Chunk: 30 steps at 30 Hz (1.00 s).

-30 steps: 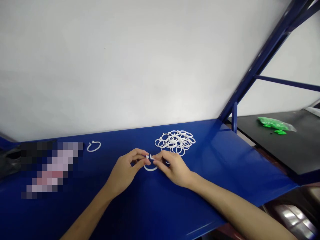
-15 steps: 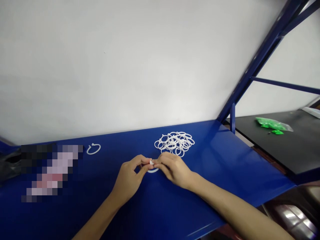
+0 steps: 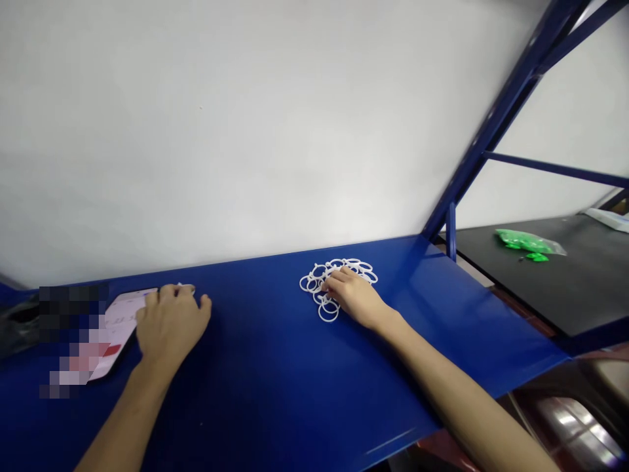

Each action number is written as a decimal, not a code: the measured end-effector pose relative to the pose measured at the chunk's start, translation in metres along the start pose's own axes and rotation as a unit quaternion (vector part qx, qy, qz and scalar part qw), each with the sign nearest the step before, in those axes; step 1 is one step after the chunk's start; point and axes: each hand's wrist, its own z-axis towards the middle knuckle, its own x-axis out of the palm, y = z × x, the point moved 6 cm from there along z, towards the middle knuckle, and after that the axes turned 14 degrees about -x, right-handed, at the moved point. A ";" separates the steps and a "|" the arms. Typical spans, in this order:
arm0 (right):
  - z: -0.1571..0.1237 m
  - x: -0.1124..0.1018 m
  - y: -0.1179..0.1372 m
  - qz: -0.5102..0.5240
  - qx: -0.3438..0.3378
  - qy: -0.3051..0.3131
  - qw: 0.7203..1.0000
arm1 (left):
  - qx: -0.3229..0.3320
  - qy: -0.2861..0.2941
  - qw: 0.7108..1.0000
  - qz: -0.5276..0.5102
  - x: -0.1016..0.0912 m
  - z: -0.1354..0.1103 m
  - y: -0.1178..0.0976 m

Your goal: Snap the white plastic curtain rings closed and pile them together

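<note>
To the left, my left hand [image 3: 170, 318] reaches over the blue tabletop [image 3: 265, 367] beside a phone [image 3: 119, 321], its thumb spread from the fingers. Beyond its fingertips a bit of a white curtain ring [image 3: 185, 286] shows; the hand hides the rest. My right hand [image 3: 354, 296] is at the pile of white plastic curtain rings [image 3: 310, 282], fingers bent and closed on a ring there. One ring [image 3: 328, 311] with a small knob lies at the pile's near edge, just below those fingers. The right fingertips are partly hidden.
A dark bag-like item [image 3: 19, 324] lies at the far left, next to a blurred patch. Blue metal frame bars [image 3: 484, 137] rise at the right. Past them, a black table [image 3: 535, 288] holds a bag of green pieces [image 3: 523, 240]. A white wall stands behind.
Both hands have parted from the ring they held together mid-table. My left hand has gone left to the single ring; my right hand has moved up and right onto the pile.
</note>
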 end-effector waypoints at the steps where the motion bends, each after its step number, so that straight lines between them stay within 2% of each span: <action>1: 0.000 -0.001 0.000 -0.007 0.002 0.001 1.000 | 0.006 0.011 1.000 0.013 0.004 -0.001 0.001; 5: 0.000 -0.006 0.003 -0.023 0.002 -0.014 1.000 | 0.031 0.031 0.999 0.024 0.015 -0.003 0.001; 9: 0.000 -0.012 0.007 -0.028 -0.005 -0.028 0.999 | 0.045 0.039 0.998 0.005 0.014 -0.002 -0.001; 14: 0.001 -0.013 0.011 -0.031 -0.010 -0.017 0.999 | 0.000 -0.016 1.000 0.011 0.008 0.002 0.007; 17: 0.001 -0.014 0.011 -0.040 -0.008 -0.017 0.999 | -0.019 0.009 0.999 0.030 0.017 0.005 0.015; 21: 0.001 -0.017 0.014 -0.041 -0.008 -0.047 0.998 | 0.002 0.024 0.999 0.038 0.022 0.009 0.014; 24: 0.003 -0.017 0.023 -0.011 -0.009 -0.076 0.997 | 0.062 0.049 0.997 -0.009 0.018 -0.003 -0.015; 26: 0.003 -0.013 0.030 0.034 -0.006 -0.095 0.995 | 0.159 0.080 0.978 -0.105 0.009 -0.028 -0.051; 28: 0.003 -0.008 0.038 0.090 0.005 -0.107 0.990 | 0.273 0.054 0.936 -0.216 -0.010 -0.062 -0.085; 30: 0.003 -0.002 0.046 0.156 0.015 -0.109 0.982 | 0.364 0.006 0.885 -0.290 -0.030 -0.095 -0.106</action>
